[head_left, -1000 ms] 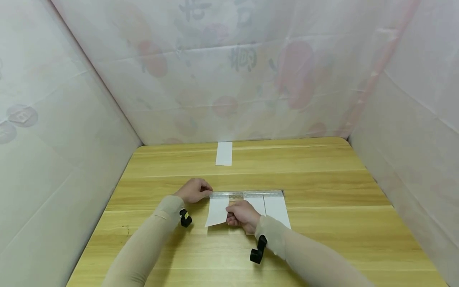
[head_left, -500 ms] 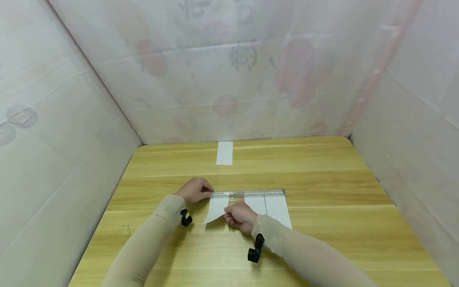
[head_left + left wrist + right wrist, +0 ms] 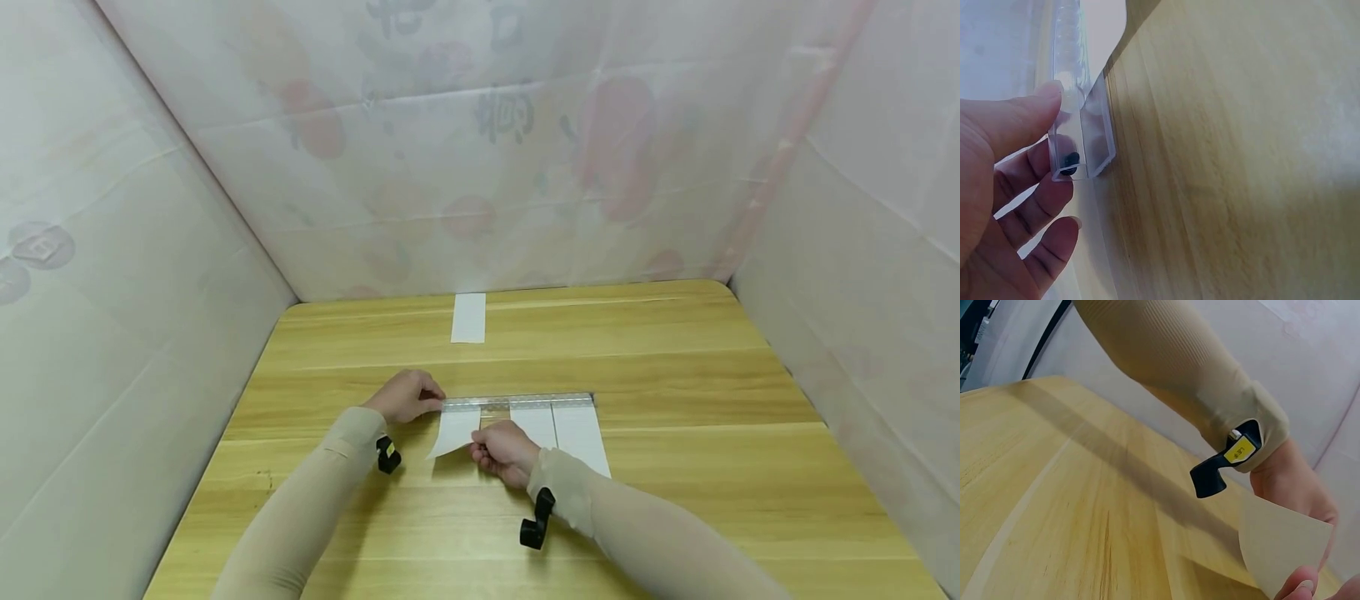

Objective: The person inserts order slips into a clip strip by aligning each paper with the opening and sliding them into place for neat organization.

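Observation:
A clear plastic strip (image 3: 551, 401) lies crosswise on the table, with white paper cards hanging toward the person from it. My left hand (image 3: 403, 397) pinches the strip's left end; in the left wrist view, thumb and fingers hold the clear strip (image 3: 1094, 147), which has a small dark spot near its tip. My right hand (image 3: 506, 452) pinches the lower right corner of the leftmost white card (image 3: 456, 429), whose near edge curls up off the table. In the right wrist view, the raised card (image 3: 1282, 544) stands between the fingertips and the left arm.
Two more cards, a middle one (image 3: 532, 423) and a right one (image 3: 579, 437), lie flat under the strip, with a gap left of the middle one. A loose white paper strip (image 3: 468, 318) rests at the back edge of the wooden table (image 3: 675, 358). Printed sheeting walls (image 3: 480, 208) surround it.
The near edge of the leftmost card has risen and curled more. My right hand has shifted slightly left with its corner. The left hand stays at the strip's end.

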Demonstrator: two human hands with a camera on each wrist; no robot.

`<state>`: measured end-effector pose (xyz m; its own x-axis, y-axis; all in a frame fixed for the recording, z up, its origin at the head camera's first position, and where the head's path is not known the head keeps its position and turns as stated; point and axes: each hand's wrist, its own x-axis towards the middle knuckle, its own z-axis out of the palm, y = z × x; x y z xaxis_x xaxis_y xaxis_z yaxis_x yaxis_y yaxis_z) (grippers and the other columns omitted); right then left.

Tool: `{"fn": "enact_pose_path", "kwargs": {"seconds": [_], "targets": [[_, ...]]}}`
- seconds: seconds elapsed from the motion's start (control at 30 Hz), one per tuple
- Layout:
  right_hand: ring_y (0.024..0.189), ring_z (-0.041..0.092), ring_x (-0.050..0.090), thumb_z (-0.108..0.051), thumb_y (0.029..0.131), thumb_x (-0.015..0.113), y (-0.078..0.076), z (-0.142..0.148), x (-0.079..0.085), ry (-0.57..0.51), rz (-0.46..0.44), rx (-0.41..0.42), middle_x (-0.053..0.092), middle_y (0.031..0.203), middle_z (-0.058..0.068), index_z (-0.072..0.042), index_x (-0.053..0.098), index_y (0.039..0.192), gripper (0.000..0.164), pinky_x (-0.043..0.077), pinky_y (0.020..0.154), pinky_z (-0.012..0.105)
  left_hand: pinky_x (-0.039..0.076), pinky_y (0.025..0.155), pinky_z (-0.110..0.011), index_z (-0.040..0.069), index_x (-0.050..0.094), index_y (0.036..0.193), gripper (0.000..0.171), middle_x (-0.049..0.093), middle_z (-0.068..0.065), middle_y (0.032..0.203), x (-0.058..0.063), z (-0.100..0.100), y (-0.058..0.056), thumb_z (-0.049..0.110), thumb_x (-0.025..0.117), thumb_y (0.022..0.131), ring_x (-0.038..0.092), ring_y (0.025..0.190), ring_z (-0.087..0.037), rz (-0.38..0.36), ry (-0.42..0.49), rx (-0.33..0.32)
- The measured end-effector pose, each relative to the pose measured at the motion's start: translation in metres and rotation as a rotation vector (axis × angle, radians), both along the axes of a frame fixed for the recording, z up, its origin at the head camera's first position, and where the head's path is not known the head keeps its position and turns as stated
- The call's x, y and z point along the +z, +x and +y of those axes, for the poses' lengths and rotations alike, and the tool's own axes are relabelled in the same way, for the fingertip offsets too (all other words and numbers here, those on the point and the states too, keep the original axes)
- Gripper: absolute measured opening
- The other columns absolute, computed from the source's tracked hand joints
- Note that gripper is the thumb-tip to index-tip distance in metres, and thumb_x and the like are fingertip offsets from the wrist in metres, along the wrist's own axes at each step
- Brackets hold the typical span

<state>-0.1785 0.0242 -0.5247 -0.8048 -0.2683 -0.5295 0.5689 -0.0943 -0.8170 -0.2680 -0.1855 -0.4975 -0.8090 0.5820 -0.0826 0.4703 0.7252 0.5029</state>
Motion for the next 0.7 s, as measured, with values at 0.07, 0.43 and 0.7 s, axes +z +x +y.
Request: {"fn": "enact_pose_path", "kwargs": {"seconds": [0.07,0.43,0.7], "targets": [[0.050,0.003,0.047,-0.003,0.094,0.049,0.0000,0.0007,-0.0002,0.001,-0.001,-0.004,0.056,0.063,0.000,0.004,0.060,0.088,0.015,0.041,0.046,0.014,0.051,0.081,-0.033,0.014,0.076,0.097,0.010,0.067,0.005,0.092,-0.0004,-0.0004,0.0003,0.019,0.071,0.089,0.061,0.088,-0.012,0.008,0.005,-0.011],[0.052,0.004,0.048,-0.004,0.096,0.049,-0.0019,0.0056,-0.0001,0.011,-0.008,-0.024,0.056,0.067,0.002,0.007,0.060,0.093,0.016,0.040,0.047,0.014,0.050,0.081,-0.032,0.014,0.076,0.097,0.010,0.066,0.007,0.089,-0.0031,-0.0019,-0.0003,0.018,0.070,0.090,0.060,0.086,-0.010,0.016,0.027,-0.027],[0.052,0.004,0.048,-0.004,0.096,0.049,0.0004,0.0100,0.0046,0.012,0.001,-0.020,0.056,0.065,0.001,0.007,0.060,0.093,0.016,0.041,0.047,0.014,0.050,0.081,-0.030,0.017,0.076,0.097,0.010,0.065,0.009,0.090,-0.0059,-0.0030,-0.0024,0.022,0.070,0.089,0.061,0.086,-0.009,0.017,0.010,-0.024]]}}
